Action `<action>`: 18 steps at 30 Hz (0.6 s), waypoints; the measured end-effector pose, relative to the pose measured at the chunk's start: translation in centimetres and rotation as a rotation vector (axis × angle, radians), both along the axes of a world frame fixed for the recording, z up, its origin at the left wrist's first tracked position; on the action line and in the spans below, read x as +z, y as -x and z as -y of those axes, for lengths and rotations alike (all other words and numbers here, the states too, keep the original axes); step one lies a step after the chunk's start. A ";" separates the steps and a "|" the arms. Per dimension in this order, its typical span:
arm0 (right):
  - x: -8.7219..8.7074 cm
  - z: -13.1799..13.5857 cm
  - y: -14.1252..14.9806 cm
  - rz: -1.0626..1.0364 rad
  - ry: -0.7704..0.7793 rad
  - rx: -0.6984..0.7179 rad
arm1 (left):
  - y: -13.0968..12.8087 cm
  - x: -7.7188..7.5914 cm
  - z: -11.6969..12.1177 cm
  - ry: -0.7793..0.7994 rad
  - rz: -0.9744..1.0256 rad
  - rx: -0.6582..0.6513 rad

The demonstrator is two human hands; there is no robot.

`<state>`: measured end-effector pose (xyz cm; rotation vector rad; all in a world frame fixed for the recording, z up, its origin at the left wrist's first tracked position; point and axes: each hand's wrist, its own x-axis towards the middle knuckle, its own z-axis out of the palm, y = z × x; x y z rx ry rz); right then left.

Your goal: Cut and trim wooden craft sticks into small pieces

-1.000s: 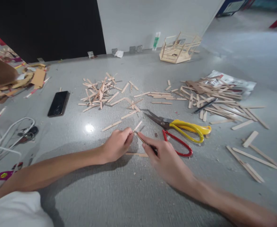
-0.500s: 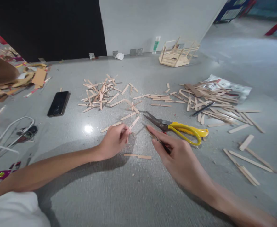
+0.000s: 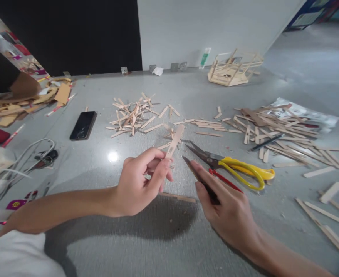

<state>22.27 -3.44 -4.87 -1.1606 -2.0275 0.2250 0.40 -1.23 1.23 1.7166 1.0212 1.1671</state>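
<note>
Between the thumb and fingers of my left hand (image 3: pixel 145 181) is a wooden craft stick (image 3: pixel 177 139), raised off the table and tilted upward, with a small dark mark or notch near its lower end. My right hand (image 3: pixel 225 204) is wrapped round a slim dark craft knife (image 3: pixel 200 177), its pointed tip aimed toward the stick but apart from it. Yellow-handled scissors (image 3: pixel 241 169) lie just beyond the right hand. Beside them a red-handled tool (image 3: pixel 225 180) is partly hidden by that hand. Below my left hand, thin stick pieces (image 3: pixel 183 199) lie on the table.
Craft sticks are heaped in a left pile (image 3: pixel 133 115) and a right pile (image 3: pixel 282 130), where a dark pen (image 3: pixel 267 142) lies. A hexagonal stick frame (image 3: pixel 230 79) and a glue tube (image 3: pixel 204 58) stand near the wall. A phone (image 3: pixel 83 125) and white cables (image 3: pixel 42 144) are left.
My left hand has lifted the craft stick higher and closer to me, turning it more upright. My right hand still grips the knife. The whole view has shifted, so the table items appear further right.
</note>
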 end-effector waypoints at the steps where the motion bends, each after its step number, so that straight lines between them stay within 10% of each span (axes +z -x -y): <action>1: -0.1 -0.1 0.0 0.006 0.005 0.006 | 0.0 0.0 0.0 0.003 0.003 0.002; 6: -0.1 -0.5 0.0 0.066 0.060 -0.004 | 0.2 0.2 -0.1 -0.021 -0.053 0.007; 13: -0.6 -1.5 -0.6 0.163 0.193 0.017 | 1.7 -0.9 -3.5 -0.084 -0.757 -0.247; 18: -1.3 -2.2 -0.9 0.213 0.187 0.003 | 3.2 -2.3 -5.9 -0.010 -0.888 -0.274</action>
